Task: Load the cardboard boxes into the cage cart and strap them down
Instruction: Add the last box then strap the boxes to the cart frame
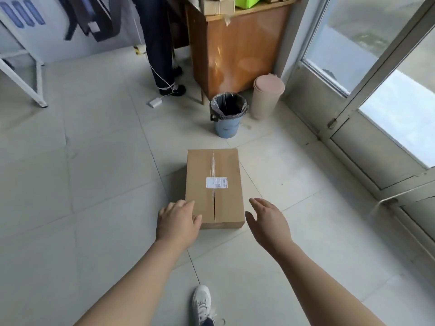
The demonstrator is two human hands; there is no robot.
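The cardboard box [214,187] sits between the released fingers [257,203] of left hand [177,222] and right hand [268,223], spread to clasp its sides

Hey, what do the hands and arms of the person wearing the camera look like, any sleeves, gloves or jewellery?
The left hand and right hand are bare, with no gloves and no rings showing. The left forearm and right forearm are uncovered down to the bottom of the frame, with no sleeve, watch or wristband in view. The only clothing seen is a white lace-up sneaker.
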